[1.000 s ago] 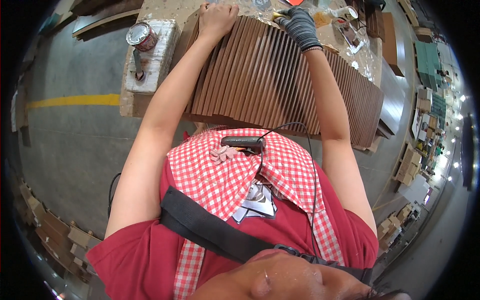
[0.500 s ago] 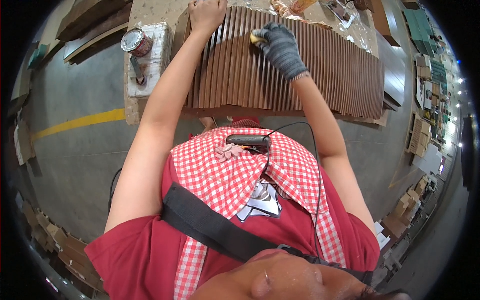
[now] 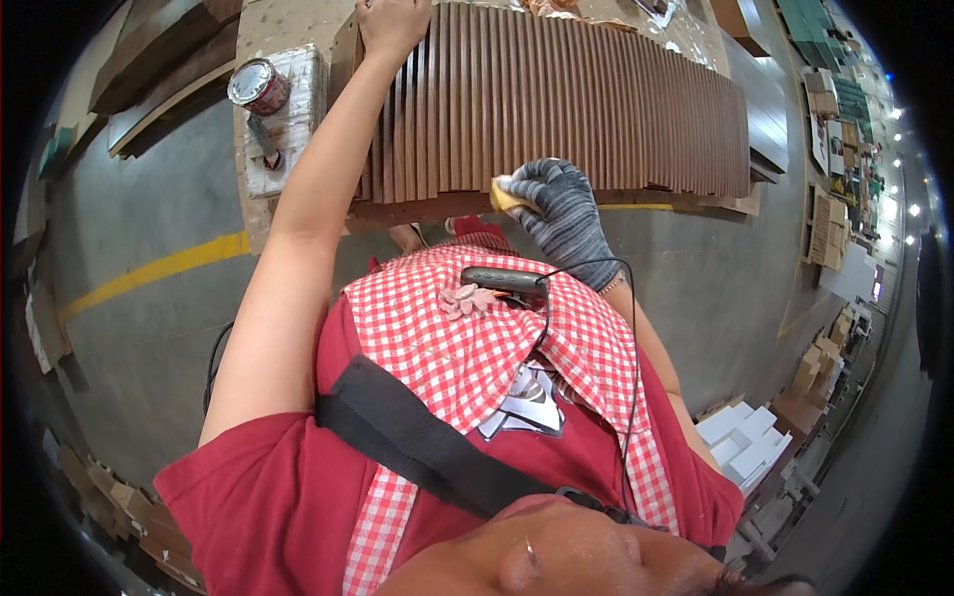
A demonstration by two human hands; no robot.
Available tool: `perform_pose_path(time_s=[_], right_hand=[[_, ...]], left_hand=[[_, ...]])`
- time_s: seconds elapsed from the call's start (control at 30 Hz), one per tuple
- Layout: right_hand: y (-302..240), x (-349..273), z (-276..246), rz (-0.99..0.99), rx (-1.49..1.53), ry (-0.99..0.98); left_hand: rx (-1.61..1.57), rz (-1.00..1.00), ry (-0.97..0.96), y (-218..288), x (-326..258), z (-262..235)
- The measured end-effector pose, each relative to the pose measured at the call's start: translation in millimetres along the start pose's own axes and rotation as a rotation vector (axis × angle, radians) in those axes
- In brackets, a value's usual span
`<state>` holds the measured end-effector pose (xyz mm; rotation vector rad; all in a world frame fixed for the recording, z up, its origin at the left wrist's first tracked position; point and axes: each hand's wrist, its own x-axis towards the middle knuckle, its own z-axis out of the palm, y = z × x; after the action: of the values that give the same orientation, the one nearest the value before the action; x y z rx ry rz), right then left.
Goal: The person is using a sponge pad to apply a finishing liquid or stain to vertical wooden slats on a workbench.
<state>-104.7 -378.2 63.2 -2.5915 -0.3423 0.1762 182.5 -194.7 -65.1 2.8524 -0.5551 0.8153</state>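
Observation:
A row of long brown slats (image 3: 556, 109) lies side by side on the worktable, ribbed like a panel. My bare left hand (image 3: 396, 25) rests at their far left end with fingers curled in. The top edge of the picture cuts off part of it, and whatever it grips is hidden. My right hand (image 3: 561, 209), in a grey knitted glove, is closed on a yellow sponge (image 3: 512, 197). It is just on my side of the slats' near ends, over the table's front edge.
On the left of the table, a paint can (image 3: 258, 86) and a brush (image 3: 263, 141) stand on a white-smeared block (image 3: 298, 99). Dark boards (image 3: 770, 109) lie to the right. A yellow line (image 3: 159, 270) crosses the floor. Cartons (image 3: 830, 248) are stacked far right.
My right hand with the sponge has come toward me, from the middle of the slats to past their near ends. My left hand stays at the far left end.

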Motion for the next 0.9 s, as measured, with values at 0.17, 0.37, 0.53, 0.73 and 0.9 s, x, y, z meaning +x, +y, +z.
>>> perform_pose_path(time_s=[0.17,0.37,0.53,0.73,0.9], right_hand=[[2,-8,12,0.119,0.058,-0.173],[-7,14,8,0.01,0.05,0.055],[12,39,29,-0.06,-0.11,0.081],[34,100,22,-0.121,-0.26,0.158],[63,185,8,-0.046,-0.384,0.201]], left_hand=[[0.046,-0.012,0.052,-1,-5,12],[0.003,0.022,0.057,-1,-4,6],[-0.016,0.027,0.102,1,2,-6],[-0.055,-0.05,0.13,0,0,-24],[-0.065,-0.065,0.126,-2,1,-29]])
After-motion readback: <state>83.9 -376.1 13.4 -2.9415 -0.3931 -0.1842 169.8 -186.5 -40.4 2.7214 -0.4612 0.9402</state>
